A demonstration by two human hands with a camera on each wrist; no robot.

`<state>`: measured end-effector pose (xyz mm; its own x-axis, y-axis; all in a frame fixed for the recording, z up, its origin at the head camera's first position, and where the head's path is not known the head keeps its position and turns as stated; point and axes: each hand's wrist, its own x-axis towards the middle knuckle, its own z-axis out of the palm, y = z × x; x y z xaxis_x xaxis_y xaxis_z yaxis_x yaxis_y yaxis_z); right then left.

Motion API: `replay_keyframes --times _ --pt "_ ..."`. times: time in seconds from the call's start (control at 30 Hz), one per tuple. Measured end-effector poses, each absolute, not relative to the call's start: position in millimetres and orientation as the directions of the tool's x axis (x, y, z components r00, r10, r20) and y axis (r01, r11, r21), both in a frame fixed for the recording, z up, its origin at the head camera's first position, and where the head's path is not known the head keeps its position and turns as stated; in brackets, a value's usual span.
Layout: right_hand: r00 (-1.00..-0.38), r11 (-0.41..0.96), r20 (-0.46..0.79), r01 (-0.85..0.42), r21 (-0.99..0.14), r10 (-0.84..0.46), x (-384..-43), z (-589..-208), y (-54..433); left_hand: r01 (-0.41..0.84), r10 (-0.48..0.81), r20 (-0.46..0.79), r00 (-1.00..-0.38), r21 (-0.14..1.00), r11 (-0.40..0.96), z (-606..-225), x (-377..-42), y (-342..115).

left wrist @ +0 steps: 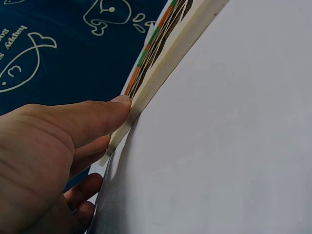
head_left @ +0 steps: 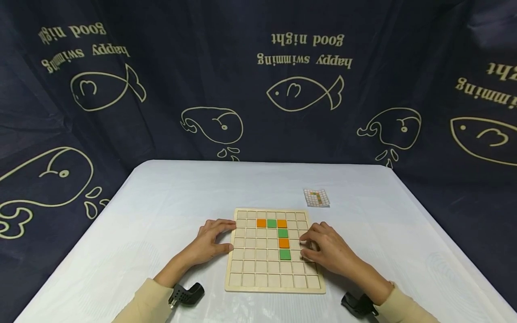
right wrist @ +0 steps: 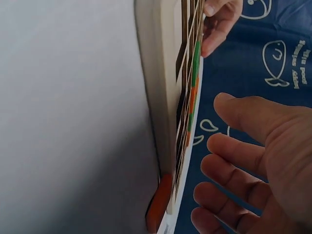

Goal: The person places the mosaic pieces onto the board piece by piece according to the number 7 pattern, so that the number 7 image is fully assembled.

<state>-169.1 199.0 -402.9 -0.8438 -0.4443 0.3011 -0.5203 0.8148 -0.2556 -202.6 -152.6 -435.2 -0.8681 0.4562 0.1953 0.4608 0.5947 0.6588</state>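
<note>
A wooden grid board (head_left: 254, 280) lies flat on the table. Orange and green tiles fill some of its squares: a short row near the far side, then a column running toward the person, ending in a green tile (head_left: 285, 255). At the board's left edge, my left hand (head_left: 208, 242) rests its thumb and fingertips, fingers spread. My right hand (head_left: 329, 249) hovers over the right edge, fingers loosely bent and a gap between thumb and fingers, holding nothing. In the right wrist view, an orange tile (right wrist: 159, 204) sits against the board's outer side; the hand hides it from the head view.
Beyond the board's far right corner lies a small card (head_left: 317, 198) printed with a grid and a coloured pattern. A white cloth covers the table (head_left: 181, 188). Dark fabric (head_left: 242, 80) with fish and whale drawings hangs behind it.
</note>
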Motion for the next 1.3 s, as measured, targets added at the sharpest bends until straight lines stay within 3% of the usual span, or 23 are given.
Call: replay_keyframes --times 0.8,1.3 --pt "-0.857 0.847 0.351 -0.473 -0.242 -0.378 -165 -410 230 0.481 0.457 0.229 -0.860 0.662 0.574 -435 -202 -151" --pt "-0.909 0.885 0.240 -0.395 -0.246 -0.340 -160 -411 243 0.459 0.455 0.197 -0.869 0.663 0.591 -434 -202 -151"
